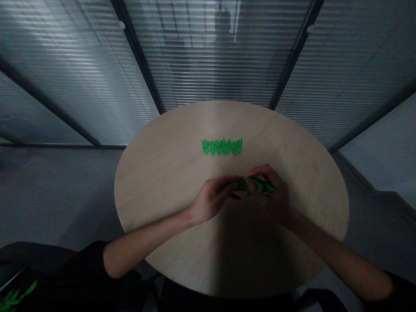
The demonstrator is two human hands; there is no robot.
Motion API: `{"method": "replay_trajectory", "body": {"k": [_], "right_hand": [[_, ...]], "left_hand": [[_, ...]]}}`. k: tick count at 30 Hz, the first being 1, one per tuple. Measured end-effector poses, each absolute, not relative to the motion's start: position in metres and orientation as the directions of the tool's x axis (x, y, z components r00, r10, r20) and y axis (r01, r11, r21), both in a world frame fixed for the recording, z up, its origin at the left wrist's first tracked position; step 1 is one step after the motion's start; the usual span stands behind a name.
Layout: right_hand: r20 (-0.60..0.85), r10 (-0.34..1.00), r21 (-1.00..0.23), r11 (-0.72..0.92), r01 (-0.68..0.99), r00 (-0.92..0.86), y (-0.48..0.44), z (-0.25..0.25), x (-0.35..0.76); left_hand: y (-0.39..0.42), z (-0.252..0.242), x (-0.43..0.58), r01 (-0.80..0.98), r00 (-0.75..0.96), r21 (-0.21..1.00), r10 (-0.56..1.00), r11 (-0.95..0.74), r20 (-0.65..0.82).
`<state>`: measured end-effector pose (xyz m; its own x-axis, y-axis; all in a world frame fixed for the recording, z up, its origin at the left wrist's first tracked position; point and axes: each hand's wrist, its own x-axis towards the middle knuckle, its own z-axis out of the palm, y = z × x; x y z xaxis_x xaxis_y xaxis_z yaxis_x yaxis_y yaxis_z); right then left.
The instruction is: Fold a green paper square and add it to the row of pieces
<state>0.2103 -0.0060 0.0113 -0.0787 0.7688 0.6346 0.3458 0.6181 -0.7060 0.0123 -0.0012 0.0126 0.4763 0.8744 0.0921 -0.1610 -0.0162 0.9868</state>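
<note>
The round table (162, 190) has a pale wood-look top with fine straight grain, and its curved rim stands well apart from the hands on most sides, with grey floor (55, 195) beyond it. The left hand (212, 199) and right hand (269, 190) meet slightly right of the table's middle, holding a piece of folded green paper (259, 185) between them. The left fingertips (235, 182) pinch narrowly on its left end, while the right fingers (260, 171) curl over it from above, closed on the paper. The crisp paper shows sharp, pointed flaps.

Just beyond the hands, a row of small folded green paper shapes (222, 146) lies flat, edges touching, with a jagged outline. Only a narrow strip of tabletop separates it from the hands; wider stretches of wood spread left and behind. Slatted blinds (211, 56) fill the background.
</note>
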Motion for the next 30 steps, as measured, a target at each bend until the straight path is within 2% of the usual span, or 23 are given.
{"method": "replay_trajectory", "body": {"k": [7,15,22,30], "right_hand": [[0.622,0.767,-0.715,0.639,0.283,-0.159,-0.0078,0.0081,0.208],[0.576,0.795,-0.749,0.606,0.268,-0.19,-0.0059,0.0038,0.2113],[0.655,0.726,-0.643,0.681,0.35,-0.209,-0.0042,0.0056,0.2102],[0.666,0.69,-0.58,0.718,0.384,-0.283,-0.0027,0.0037,0.2139]], "left_hand": [[0.0031,0.0094,0.016,-0.185,0.427,0.981,0.904,0.055,0.03],[0.0019,0.0112,0.0141,-0.165,0.342,0.986,0.937,-0.015,0.072],[0.0001,0.0131,0.015,-0.076,0.272,0.988,0.95,-0.135,0.151],[0.0004,0.0121,0.0138,-0.089,0.285,0.985,0.943,-0.151,0.171]]}}
